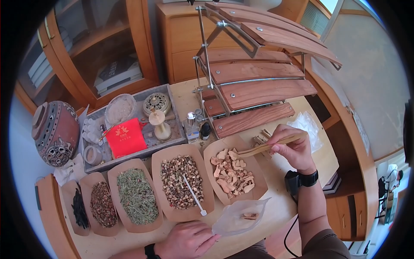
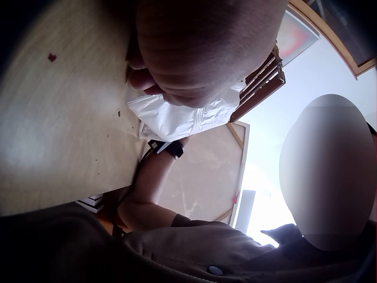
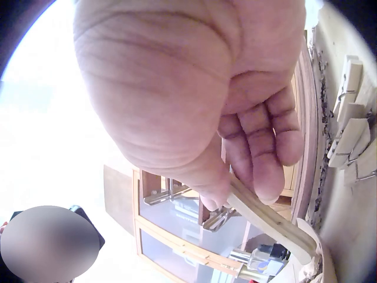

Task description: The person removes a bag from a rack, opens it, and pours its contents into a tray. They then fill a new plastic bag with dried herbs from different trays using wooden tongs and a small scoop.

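My right hand (image 1: 295, 149) pinches a pair of wooden tongs (image 1: 271, 146) between thumb and fingers. The tongs' tips reach to the upper edge of a brown paper tray (image 1: 254, 185) that holds pale dried slices (image 1: 233, 175). In the right wrist view the tongs (image 3: 271, 224) slant down from the thumb to the tray's rim. My left hand (image 1: 187, 241), low at the table's front, grips the left corner of a translucent bag (image 1: 233, 218); a few slices (image 1: 250, 216) show inside it. The left wrist view has the bag (image 2: 182, 121) just beyond the curled fingers.
Left of the slices stand several paper trays of dried herbs (image 1: 138, 196), one with a small white spoon (image 1: 194, 194). Behind them is a grey tray (image 1: 133, 159) with a red packet (image 1: 126, 138) and brass pieces. Wooden clothespins (image 3: 353, 135) lie beneath a tiered wooden rack (image 1: 258, 73).
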`<state>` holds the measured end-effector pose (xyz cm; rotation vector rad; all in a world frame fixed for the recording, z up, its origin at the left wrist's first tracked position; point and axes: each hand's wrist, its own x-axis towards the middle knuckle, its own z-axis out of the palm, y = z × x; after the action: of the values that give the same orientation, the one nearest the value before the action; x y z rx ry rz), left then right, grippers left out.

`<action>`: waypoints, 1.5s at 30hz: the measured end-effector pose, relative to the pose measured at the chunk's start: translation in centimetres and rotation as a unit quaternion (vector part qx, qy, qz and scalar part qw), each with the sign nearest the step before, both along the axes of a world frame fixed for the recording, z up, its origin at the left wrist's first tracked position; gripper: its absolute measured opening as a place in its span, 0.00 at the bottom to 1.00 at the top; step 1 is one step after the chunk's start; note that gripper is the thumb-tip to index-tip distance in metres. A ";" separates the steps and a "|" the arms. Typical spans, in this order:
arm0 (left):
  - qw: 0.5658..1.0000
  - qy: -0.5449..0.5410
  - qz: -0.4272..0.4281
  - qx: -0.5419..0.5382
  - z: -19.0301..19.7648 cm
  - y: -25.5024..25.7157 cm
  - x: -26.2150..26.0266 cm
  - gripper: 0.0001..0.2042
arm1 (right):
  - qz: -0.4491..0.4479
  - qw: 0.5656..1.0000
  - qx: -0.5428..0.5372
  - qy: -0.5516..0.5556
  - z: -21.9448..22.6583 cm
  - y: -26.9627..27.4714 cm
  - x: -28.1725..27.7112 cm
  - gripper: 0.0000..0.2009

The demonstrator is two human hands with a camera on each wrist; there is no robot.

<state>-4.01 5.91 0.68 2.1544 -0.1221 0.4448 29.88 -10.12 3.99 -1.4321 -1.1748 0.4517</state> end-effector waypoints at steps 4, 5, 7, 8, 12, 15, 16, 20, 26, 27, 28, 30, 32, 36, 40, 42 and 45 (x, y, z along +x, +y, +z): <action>1.000 0.001 0.000 0.000 0.0 0.0 0.0 0.06 | -0.014 1.000 0.006 0.017 -0.3 0.3 -0.2 0.06; 1.000 0.001 0.000 -0.001 0.0 0.0 0.0 0.06 | -0.019 0.999 -0.001 0.037 -0.4 0.3 -0.2 0.06; 1.000 0.003 -0.001 0.000 -0.1 0.0 0.0 0.06 | -0.024 0.998 -0.009 0.057 -0.5 0.3 -0.1 0.06; 1.000 0.003 -0.001 0.000 -0.1 0.0 0.0 0.06 | -0.017 0.999 -0.019 0.047 -0.6 0.4 -0.1 0.07; 1.000 0.000 0.002 -0.001 0.0 0.0 -0.1 0.06 | -0.009 0.998 -0.033 0.058 -0.8 0.4 -0.1 0.08; 1.000 0.001 0.003 0.000 -0.1 0.0 -0.1 0.06 | -0.005 0.995 -0.025 0.093 -1.0 0.2 -0.2 0.08; 1.000 0.002 0.003 0.000 -0.1 0.0 -0.1 0.06 | -0.005 0.995 -0.025 0.093 -0.9 0.2 -0.3 0.08; 1.000 0.012 0.000 0.000 -0.1 0.0 -0.1 0.06 | -0.005 0.995 -0.012 0.101 -0.5 0.2 -0.5 0.08; 0.998 0.012 -0.021 0.056 -1.0 0.1 -0.2 0.06 | 0.001 0.994 0.030 0.108 -0.1 0.0 -0.5 0.07; 0.998 0.007 -0.018 0.060 -1.1 0.1 -0.2 0.06 | 0.005 0.989 0.061 0.138 -0.1 -0.2 -0.6 0.06; 0.998 0.001 -0.014 0.064 -1.0 0.1 -0.1 0.06 | 0.005 0.988 0.056 0.143 0.0 -0.3 -0.6 0.06; 0.998 0.007 -0.012 0.057 -1.2 0.0 -0.3 0.06 | 0.103 0.967 0.150 0.177 0.3 -0.5 -0.6 0.06; 0.998 0.010 -0.009 0.055 -1.2 0.0 -0.3 0.08 | 0.111 0.961 0.159 0.195 0.6 -0.5 -1.4 0.08; 0.998 0.017 -0.015 0.058 -1.1 0.0 -0.3 0.07 | 0.177 0.951 0.163 0.192 1.1 -0.6 -1.9 0.11; 0.999 0.011 -0.016 0.050 -1.1 0.1 -0.2 0.07 | 0.249 0.947 0.116 0.168 1.5 -0.5 -1.8 0.12; 0.998 0.016 -0.021 0.054 -0.9 0.1 -0.2 0.07 | 0.240 0.947 0.131 0.166 1.4 -0.4 -1.8 0.12; 0.998 0.017 -0.028 0.059 -1.0 0.2 -0.2 0.07 | 0.149 0.953 0.171 0.200 1.1 -0.3 -2.3 0.12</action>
<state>-4.21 6.13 -0.27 2.2665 -0.1932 0.3776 27.54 -10.47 5.06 -0.8178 -1.0745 0.6760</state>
